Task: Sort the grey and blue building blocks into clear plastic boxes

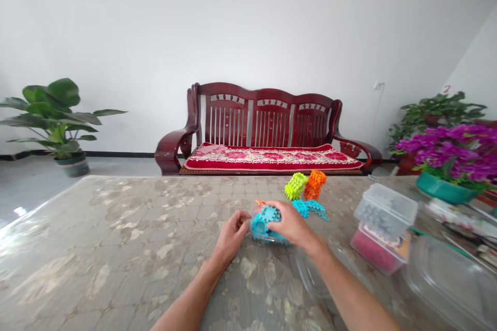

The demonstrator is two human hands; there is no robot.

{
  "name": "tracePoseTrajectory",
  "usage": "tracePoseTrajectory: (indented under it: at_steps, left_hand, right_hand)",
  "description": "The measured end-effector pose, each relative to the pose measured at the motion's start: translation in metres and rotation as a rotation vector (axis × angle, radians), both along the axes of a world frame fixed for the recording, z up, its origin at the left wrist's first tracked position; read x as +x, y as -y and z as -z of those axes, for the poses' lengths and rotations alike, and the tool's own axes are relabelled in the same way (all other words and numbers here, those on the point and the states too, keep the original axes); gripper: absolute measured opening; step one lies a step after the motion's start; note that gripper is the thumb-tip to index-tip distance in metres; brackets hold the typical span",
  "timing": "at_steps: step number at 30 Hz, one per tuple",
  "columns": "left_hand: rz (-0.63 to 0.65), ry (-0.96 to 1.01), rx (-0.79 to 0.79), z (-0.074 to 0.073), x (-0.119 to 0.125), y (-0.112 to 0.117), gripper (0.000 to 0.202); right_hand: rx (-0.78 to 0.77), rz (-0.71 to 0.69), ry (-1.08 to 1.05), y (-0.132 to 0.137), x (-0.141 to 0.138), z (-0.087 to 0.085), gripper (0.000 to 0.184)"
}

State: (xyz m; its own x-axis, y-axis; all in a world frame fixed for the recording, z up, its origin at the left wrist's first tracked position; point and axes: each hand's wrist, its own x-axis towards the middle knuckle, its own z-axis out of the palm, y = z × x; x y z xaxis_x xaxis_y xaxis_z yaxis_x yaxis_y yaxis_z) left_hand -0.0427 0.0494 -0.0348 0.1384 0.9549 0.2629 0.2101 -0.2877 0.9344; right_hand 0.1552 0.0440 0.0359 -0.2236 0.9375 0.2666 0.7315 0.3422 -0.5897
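Observation:
A small clear plastic container [267, 240] stands on the table in front of me, filled with blue interlocking toy blocks [259, 227]. My left hand [233, 232] has its fingers bent against the container's left rim. From the right, my right hand [292, 223] reaches over the container, thumb and fingers closed around a blue toy block piece [271, 213]; part of it is hidden under the fingers. An orange piece [261, 202] pokes up at the container's back. Just beyond lie joined blue pieces [309, 209], a lime green block stack [295, 186] and an orange block stack [315, 184].
At right, a clear box of grey pieces [384, 212] sits on a box with pink contents [378, 251]. Clear lids [450, 279] lie nearby, one under my right forearm. A teal flower pot [446, 186] stands behind. A wooden bench [272, 119] is beyond the table [116, 248].

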Motion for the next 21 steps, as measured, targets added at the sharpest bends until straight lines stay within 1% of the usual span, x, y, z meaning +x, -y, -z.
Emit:
tracePoseTrajectory:
  at_steps: [3, 6, 10, 13, 16, 21]
  left_hand:
    - [-0.001, -0.013, 0.002, -0.001, 0.000, 0.001, 0.022]
    - [-0.004, -0.045, 0.007, -0.006, 0.000, 0.003, 0.026]
    - [0.015, -0.075, 0.013, -0.013, 0.000, 0.006, 0.031]
    - [0.035, -0.104, 0.018, -0.013, -0.002, 0.006, 0.033]
    - [0.048, -0.150, 0.047, -0.013, -0.003, 0.005, 0.033]
    - [0.076, -0.248, 0.106, -0.016, -0.004, 0.007, 0.035]
  right_hand:
    - [0.004, -0.054, -0.004, 0.000, -0.003, 0.001, 0.056]
    - [0.026, -0.104, -0.025, 0.000, -0.005, 0.002, 0.056]
    - [0.032, -0.066, -0.009, 0.002, -0.003, 0.004, 0.044]
    - [0.015, -0.052, 0.007, 0.004, -0.002, 0.005, 0.034]
    - [0.012, -0.061, 0.007, 0.004, -0.005, 0.004, 0.034]
    - [0.021, -0.025, 0.056, 0.002, -0.011, 0.002, 0.037]
